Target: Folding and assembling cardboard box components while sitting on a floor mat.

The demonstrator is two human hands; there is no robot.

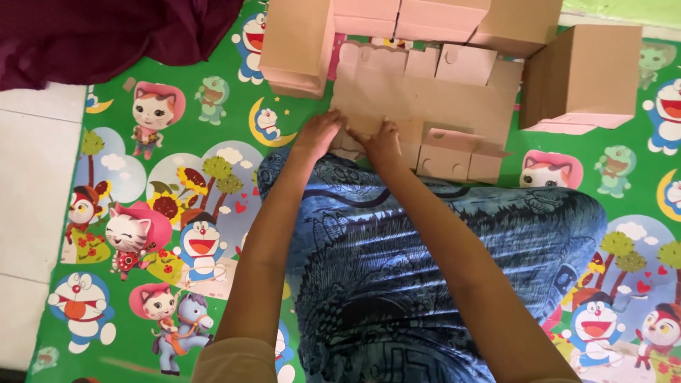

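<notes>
Both my hands are down at the near left corner of a flat cardboard box blank that lies on the floor mat. My left hand presses on the corner with the fingers bent down, and my right hand sits just beside it, so close that they almost touch. They are together, pushing or pinching the edge of the cardboard, but I cannot tell if any finger is curled under a flap. From my head camera I see the blank spread out in front of my lap, with little flaps sticking out along the side near me and more along the far side. My lap is covered by a blue patterned cloth. Past the blank there are boxes that are already folded up: a tall one on the left, a row along the back, and one on the right, close to the blank. The mat is green with cartoon cats and animals on it. A dark purple cloth lies at the far left corner, and white floor tiles show beside the mat. I think I am at the start of folding this one, working the first corner. Next I would need a good hold on a flap and a straight crease.
</notes>
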